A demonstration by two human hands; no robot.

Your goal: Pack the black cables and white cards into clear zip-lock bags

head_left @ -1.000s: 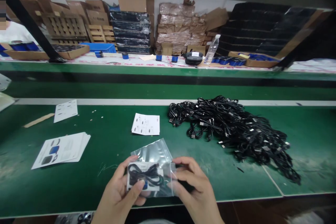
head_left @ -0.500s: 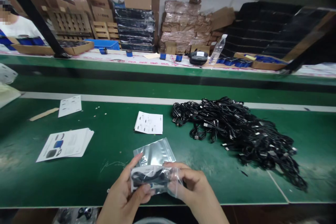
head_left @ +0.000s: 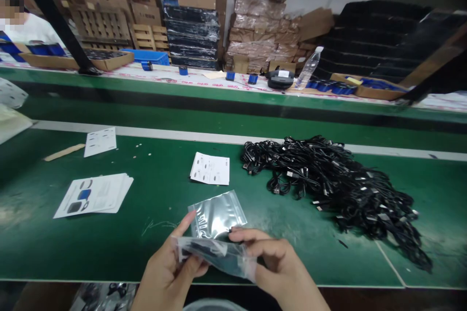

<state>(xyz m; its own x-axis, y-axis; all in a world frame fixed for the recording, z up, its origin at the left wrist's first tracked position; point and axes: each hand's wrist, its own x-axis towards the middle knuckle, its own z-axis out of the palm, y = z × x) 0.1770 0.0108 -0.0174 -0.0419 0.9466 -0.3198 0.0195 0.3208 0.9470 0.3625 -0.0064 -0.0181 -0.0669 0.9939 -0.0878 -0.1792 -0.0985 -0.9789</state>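
Observation:
Between my hands, near the front edge of the bench, is a clear zip bag with a black cable and some white paper inside. My left hand grips its left end, thumb in front and fingers behind. At the right end, the thumb and fingers of my right hand close on the bag's edge. Just beyond them a flat clear zip bag lies on the green bench. Farther back sits a small stack of printed leaflets. To the right spreads a large heap of black cables.
At the left lie a stack of printed cards, a single sheet and a flat wooden stick. A raised shelf runs along the back with blue parts, a plastic bottle and cardboard trays. Someone in white is at far left.
The bag in my hands has tipped, so its face is now seen more edge-on. My right hand has shifted slightly right and down. The whole view has moved a little.

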